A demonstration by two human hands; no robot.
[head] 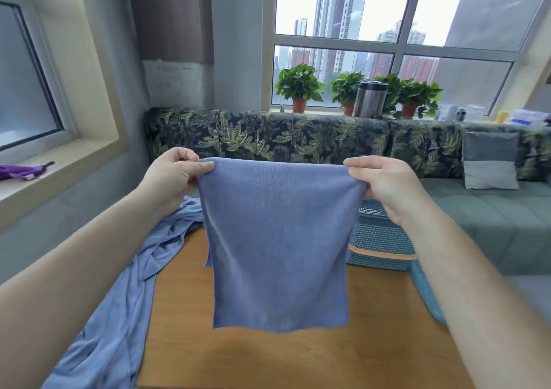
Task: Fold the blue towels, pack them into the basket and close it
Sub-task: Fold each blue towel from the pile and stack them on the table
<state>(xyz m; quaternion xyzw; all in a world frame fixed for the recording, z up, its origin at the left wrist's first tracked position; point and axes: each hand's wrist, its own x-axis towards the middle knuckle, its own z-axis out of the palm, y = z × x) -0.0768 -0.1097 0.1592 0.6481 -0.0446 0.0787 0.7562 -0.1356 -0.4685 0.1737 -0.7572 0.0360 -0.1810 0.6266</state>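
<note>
Basket behind towel, contents hidden; left hand, right hand pinching

One blue towel hanging flat mid-air, crumpled blue towels left, teal basket right

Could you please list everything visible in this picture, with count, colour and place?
towel: one, blue, hanging above the table
towel pile: count unclear, blue, crumpled on the table's left edge
basket: one, teal, on the table's far right, partly hidden by the towel
table: one, brown wood, in front of the person
sofa: one, leaf print, under the window
cushion: one, grey, on the sofa at right
plants: three pots visible, green in orange pots, on the windowsill
flask: one, steel, among the plants
purple cloth: one, on the left sill
left hand: pinches the towel's top left corner
right hand: pinches its top right corner
</note>
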